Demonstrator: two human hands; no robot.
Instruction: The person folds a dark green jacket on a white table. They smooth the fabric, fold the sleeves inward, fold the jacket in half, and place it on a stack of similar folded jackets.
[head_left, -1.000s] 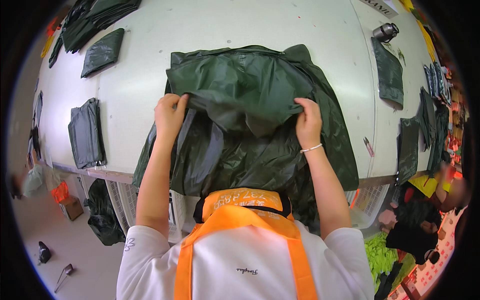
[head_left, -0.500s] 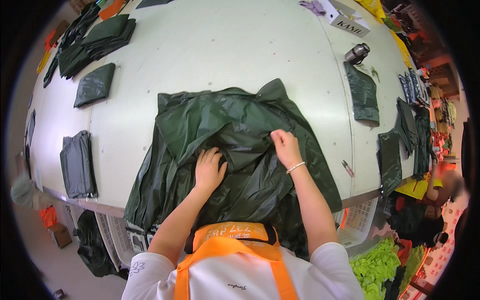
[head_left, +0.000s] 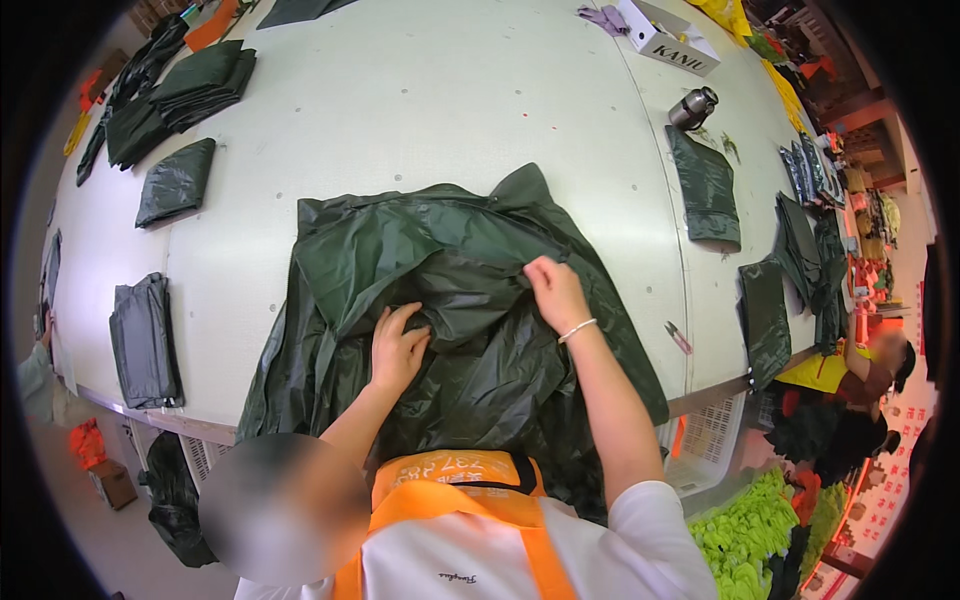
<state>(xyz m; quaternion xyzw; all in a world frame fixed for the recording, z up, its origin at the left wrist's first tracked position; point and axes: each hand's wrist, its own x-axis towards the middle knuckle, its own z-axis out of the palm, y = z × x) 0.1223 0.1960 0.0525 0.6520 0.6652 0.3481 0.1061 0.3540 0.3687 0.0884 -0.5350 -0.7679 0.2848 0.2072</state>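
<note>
your left hand (head_left: 398, 347) lies on the dark green raincoat (head_left: 440, 320) near its middle, fingers curled narrow and pressing into a bunched fold; whether they pinch the cloth or only pin it, you cannot tell from here. your right hand (head_left: 556, 292), with a thin bracelet at the wrist, sits just to the right of it and a little farther out, its fingers closed on a raised edge of the same garment.

a second ago your hands were spread wide, one at each side of the raincoat; half a second ago they had come in toward the middle, and now they sit close together on the folds there. that reads as the side panels being brought inward, so the fold looks partly made, not finished.

the raincoat is spread on the white bench (head_left: 420, 110), its near hem hanging over the edge toward you.

left of your left hand lies a folded grey piece (head_left: 145, 340), and beyond it a folded dark green one (head_left: 175, 182) and a stack of the same (head_left: 195, 85). right of your right hand lie small scissors (head_left: 677, 337), farther out a flat dark green piece (head_left: 706, 190) and a metal flask (head_left: 693, 107).
</note>
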